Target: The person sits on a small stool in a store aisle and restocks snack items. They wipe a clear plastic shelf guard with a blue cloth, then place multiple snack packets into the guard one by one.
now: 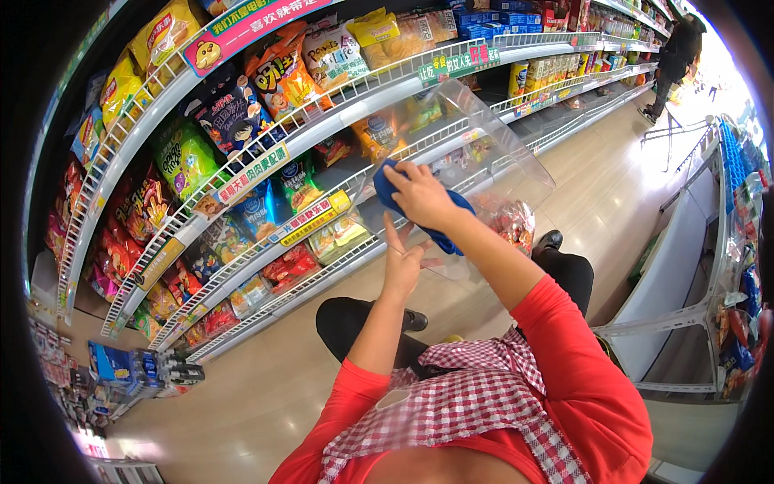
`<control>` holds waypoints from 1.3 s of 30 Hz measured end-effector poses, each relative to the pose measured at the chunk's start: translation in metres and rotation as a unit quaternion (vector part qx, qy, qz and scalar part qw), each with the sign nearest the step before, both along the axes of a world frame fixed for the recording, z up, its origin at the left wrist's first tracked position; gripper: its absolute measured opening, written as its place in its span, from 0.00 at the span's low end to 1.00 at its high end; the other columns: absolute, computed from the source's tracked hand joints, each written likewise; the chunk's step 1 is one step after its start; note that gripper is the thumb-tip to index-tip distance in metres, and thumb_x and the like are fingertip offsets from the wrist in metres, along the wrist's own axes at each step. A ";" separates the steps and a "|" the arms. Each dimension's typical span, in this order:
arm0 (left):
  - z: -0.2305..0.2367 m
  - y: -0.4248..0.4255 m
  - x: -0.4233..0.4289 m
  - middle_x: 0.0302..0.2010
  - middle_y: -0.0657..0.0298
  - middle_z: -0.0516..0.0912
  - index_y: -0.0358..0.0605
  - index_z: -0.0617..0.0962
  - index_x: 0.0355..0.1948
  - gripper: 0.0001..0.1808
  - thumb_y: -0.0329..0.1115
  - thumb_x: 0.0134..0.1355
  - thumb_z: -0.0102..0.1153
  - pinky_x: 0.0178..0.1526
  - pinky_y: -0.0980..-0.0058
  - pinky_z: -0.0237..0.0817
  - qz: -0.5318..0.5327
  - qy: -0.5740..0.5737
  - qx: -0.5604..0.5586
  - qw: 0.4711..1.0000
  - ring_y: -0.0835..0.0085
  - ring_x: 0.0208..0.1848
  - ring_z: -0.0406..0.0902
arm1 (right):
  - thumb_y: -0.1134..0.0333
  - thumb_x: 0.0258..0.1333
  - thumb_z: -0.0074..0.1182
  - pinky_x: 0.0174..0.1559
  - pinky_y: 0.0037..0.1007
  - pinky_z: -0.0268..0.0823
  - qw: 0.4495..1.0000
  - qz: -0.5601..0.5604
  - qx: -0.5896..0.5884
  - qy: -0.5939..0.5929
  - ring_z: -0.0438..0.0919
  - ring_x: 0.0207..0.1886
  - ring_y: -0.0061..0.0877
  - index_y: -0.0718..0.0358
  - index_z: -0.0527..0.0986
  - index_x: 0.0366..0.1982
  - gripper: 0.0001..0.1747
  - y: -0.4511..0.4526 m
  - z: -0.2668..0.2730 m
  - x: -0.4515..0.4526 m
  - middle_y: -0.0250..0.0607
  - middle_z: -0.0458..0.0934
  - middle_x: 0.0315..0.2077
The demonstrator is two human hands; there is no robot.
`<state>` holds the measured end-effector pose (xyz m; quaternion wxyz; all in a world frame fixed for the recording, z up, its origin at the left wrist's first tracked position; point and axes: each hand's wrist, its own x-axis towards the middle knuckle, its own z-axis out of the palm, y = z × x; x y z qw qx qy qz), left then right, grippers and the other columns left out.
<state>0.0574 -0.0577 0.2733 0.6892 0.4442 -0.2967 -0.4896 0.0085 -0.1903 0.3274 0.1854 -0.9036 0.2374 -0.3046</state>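
Observation:
Before me, a clear plastic box (525, 158) is held tilted above the floor, near the shelf front. My right hand (422, 195) presses a bunched dark blue cloth (450, 241) against a wall of the box. Lower down, my left hand (404, 259) grips the near side of the box, with its fingers partly seen through the plastic. Red snack packets (513, 222) show at the lower right of the box; whether they lie inside it or behind it I cannot tell.
Curved shelves with white wire guards (357, 163) carry many snack bags (190, 158). A white-framed rack with packets (713, 320) stands on the right. A dark-clothed person (676, 60) stands farther down the aisle beside a folding stand (677, 136). Blue packages (124, 366) sit at lower left.

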 end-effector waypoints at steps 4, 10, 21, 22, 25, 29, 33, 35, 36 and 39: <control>0.007 0.002 -0.006 0.66 0.48 0.55 0.62 0.32 0.72 0.52 0.15 0.55 0.41 0.35 0.67 0.81 -0.026 -0.023 0.004 0.999 0.64 0.47 0.77 | 0.70 0.52 0.50 0.55 0.35 0.66 0.990 0.040 0.126 -0.055 0.72 0.53 0.43 0.61 0.73 0.54 0.24 -0.009 -0.026 0.015 0.48 0.73 0.46; -0.002 0.002 0.006 0.66 0.50 0.58 0.57 0.38 0.72 0.49 0.14 0.53 0.39 0.35 0.68 0.82 -0.014 -0.072 0.031 0.997 0.63 0.50 0.77 | 0.73 0.49 0.45 0.53 0.32 0.66 0.898 0.197 0.386 -0.073 0.75 0.50 0.29 0.68 0.76 0.47 0.21 0.007 0.021 0.000 0.46 0.78 0.49; 0.002 0.001 -0.016 0.67 0.49 0.56 0.52 0.32 0.72 0.50 0.14 0.54 0.38 0.36 0.70 0.81 -0.029 -0.097 -0.010 0.995 0.66 0.49 0.77 | 0.70 0.51 0.47 0.47 0.42 0.68 0.980 -0.003 0.142 -0.142 0.74 0.42 0.49 0.61 0.77 0.47 0.20 0.009 -0.010 -0.002 0.50 0.75 0.38; -0.002 -0.001 -0.011 0.66 0.49 0.57 0.51 0.33 0.72 0.49 0.15 0.54 0.38 0.35 0.71 0.81 -0.028 -0.123 -0.003 0.992 0.67 0.49 0.78 | 0.71 0.50 0.47 0.47 0.42 0.67 0.979 0.016 0.156 -0.130 0.74 0.42 0.51 0.63 0.77 0.46 0.20 0.017 -0.003 -0.006 0.52 0.75 0.38; -0.011 -0.006 0.004 0.58 0.54 0.68 0.42 0.55 0.65 0.32 0.23 0.61 0.48 0.35 0.71 0.80 0.003 -0.200 0.006 0.980 0.68 0.49 0.78 | 0.72 0.48 0.46 0.48 0.40 0.67 0.964 0.135 0.150 -0.171 0.74 0.42 0.48 0.63 0.77 0.47 0.21 0.055 0.005 -0.012 0.52 0.75 0.36; -0.004 -0.008 -0.002 0.51 0.57 0.76 0.42 0.66 0.60 0.24 0.33 0.64 0.53 0.33 0.64 0.81 -0.004 -0.033 0.074 0.997 0.62 0.46 0.80 | 0.76 0.49 0.43 0.48 0.26 0.69 0.868 0.212 0.437 -0.098 0.77 0.43 0.27 0.70 0.76 0.48 0.22 0.037 0.021 -0.040 0.41 0.78 0.43; -0.004 -0.006 0.021 0.61 0.46 0.66 0.50 0.51 0.68 0.38 0.28 0.59 0.52 0.34 0.67 0.79 0.052 -0.170 0.002 0.984 0.61 0.45 0.80 | 0.75 0.48 0.45 0.55 0.36 0.72 0.621 0.277 0.648 -0.345 0.78 0.50 0.36 0.76 0.67 0.55 0.28 0.012 0.025 -0.087 0.52 0.76 0.50; -0.019 -0.003 0.030 0.67 0.38 0.57 0.64 0.33 0.72 0.52 0.23 0.56 0.47 0.31 0.70 0.78 0.068 -0.135 0.049 0.987 0.61 0.45 0.79 | 0.72 0.53 0.42 0.56 0.37 0.70 0.591 0.271 0.632 -0.422 0.77 0.52 0.37 0.72 0.66 0.57 0.27 0.014 0.022 -0.107 0.52 0.75 0.51; -0.023 -0.003 0.031 0.67 0.38 0.55 0.64 0.34 0.72 0.52 0.22 0.56 0.47 0.30 0.71 0.77 0.095 -0.133 0.053 0.985 0.61 0.44 0.79 | 0.71 0.55 0.43 0.56 0.38 0.70 0.561 0.263 0.641 -0.453 0.77 0.52 0.38 0.71 0.67 0.57 0.26 0.010 0.015 -0.118 0.51 0.75 0.51; -0.043 -0.007 0.031 0.68 0.39 0.53 0.66 0.34 0.73 0.51 0.20 0.56 0.43 0.29 0.74 0.76 0.151 -0.160 0.062 0.973 0.62 0.44 0.78 | 0.59 0.61 0.41 0.56 0.43 0.69 0.488 0.218 0.668 -0.517 0.76 0.52 0.42 0.67 0.68 0.57 0.26 -0.005 -0.014 -0.142 0.50 0.76 0.50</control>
